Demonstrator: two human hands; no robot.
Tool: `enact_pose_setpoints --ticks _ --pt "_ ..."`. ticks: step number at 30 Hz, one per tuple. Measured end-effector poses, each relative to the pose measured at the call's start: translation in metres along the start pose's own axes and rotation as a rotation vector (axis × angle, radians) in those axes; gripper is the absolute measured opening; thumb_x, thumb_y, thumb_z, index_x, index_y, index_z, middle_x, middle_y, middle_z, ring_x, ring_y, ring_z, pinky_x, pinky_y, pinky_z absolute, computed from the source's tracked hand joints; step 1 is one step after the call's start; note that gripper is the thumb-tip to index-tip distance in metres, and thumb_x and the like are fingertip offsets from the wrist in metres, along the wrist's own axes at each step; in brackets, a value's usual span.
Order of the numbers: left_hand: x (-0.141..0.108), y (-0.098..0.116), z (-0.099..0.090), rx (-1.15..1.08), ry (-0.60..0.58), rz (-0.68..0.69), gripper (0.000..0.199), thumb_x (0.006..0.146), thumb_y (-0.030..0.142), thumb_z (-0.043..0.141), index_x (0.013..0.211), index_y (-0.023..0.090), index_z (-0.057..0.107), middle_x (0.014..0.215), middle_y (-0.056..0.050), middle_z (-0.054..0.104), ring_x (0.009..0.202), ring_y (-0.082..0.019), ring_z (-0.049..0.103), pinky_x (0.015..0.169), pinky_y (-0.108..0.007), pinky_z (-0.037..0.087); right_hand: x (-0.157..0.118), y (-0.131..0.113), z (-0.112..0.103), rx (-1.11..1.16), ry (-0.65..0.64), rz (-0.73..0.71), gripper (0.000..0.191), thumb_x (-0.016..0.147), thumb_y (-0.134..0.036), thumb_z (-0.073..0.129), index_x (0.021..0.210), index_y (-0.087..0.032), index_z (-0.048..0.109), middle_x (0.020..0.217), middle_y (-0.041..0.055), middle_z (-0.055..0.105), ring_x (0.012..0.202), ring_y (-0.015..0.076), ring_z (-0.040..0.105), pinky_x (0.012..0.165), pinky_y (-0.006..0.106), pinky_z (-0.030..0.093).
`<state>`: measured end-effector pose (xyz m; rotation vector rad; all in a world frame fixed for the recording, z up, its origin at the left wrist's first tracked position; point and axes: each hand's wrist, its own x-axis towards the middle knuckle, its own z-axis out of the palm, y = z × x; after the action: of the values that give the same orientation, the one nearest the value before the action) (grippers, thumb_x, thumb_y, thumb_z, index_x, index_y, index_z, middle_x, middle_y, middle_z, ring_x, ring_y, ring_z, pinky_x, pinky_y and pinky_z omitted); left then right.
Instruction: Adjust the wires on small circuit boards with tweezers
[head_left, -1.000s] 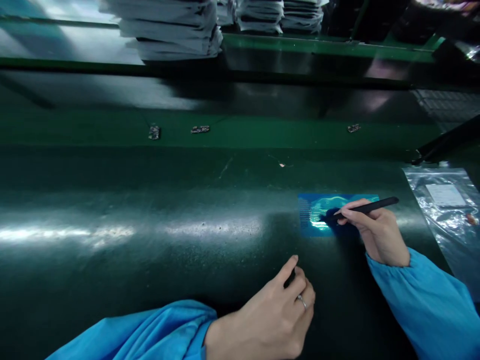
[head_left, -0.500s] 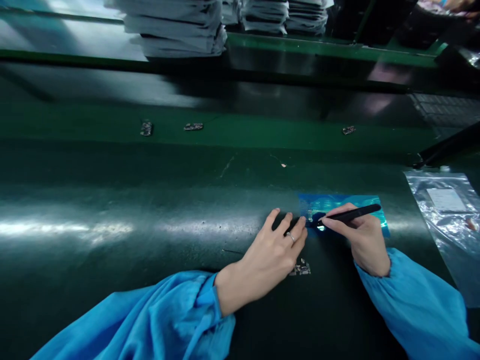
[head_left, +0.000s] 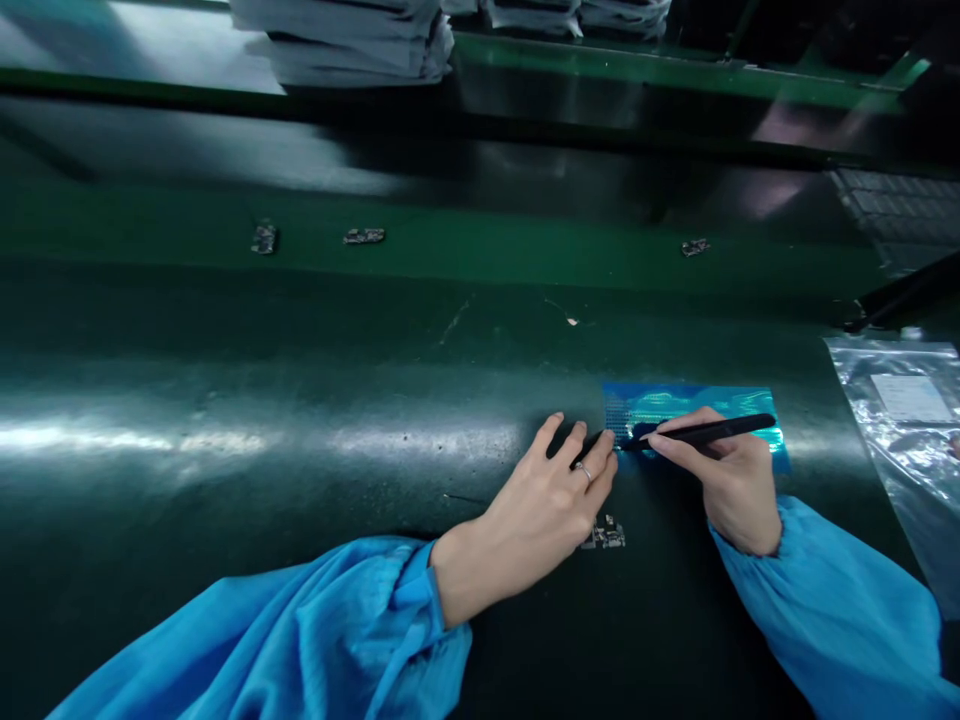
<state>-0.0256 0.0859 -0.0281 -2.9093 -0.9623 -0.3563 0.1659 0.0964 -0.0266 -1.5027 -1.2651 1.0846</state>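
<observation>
An electronics workshop was indicated by the small circuit boards (head_left: 613,533) set out on a green workbench (head_left: 300,340). Along the back, a shelf (head_left: 187,50) was loaded with grey stacks (head_left: 360,45). A clear zip bag (head_left: 900,450) with a white label (head_left: 910,398) was placed at the right, and blue sleeves (head_left: 300,630), gathered at the wrist, were worn.

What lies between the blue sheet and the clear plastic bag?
In the head view, only a bare strip of dark green tabletop shows between the blue sheet and the clear plastic bag.
</observation>
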Motion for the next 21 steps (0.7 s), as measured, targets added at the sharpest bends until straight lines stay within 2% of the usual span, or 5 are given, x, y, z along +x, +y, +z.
enact_pose_setpoints --ticks 12,16,21 --pt "-0.003 0.003 -0.004 -0.028 0.024 -0.021 0.029 0.09 0.02 0.042 0.113 0.008 0.055 0.119 -0.013 0.055 0.108 -0.031 0.051 0.093 -0.052 0.037 0.0 -0.008 -0.002 0.161 0.03 0.091 0.006 0.065 -0.022 0.073 0.061 -0.022 0.068 0.066 -0.0003 0.062 0.066 0.0178 0.057 0.065 0.032 0.044" --pt "-0.021 0.015 -0.014 -0.125 0.108 -0.004 0.025 0.088 0.019 0.049 0.108 0.008 0.058 0.111 -0.013 0.059 0.107 -0.028 0.052 0.099 -0.051 0.032 -0.014 -0.013 -0.003 0.187 0.004 0.126 0.005 0.064 -0.023 0.074 0.063 -0.021 0.069 0.066 0.0008 0.064 0.064 0.0184 0.059 0.062 0.031 0.045" --pt "-0.042 0.029 -0.02 -0.205 0.057 0.035 0.026 0.087 0.021 0.05 0.109 0.008 0.058 0.111 -0.011 0.058 0.106 -0.025 0.052 0.101 -0.046 0.033 -0.042 -0.011 0.001 0.136 -0.1 0.147 0.005 0.068 -0.026 0.072 0.069 -0.023 0.07 0.071 0.0019 0.066 0.072 0.021 0.061 0.059 0.029 0.046"
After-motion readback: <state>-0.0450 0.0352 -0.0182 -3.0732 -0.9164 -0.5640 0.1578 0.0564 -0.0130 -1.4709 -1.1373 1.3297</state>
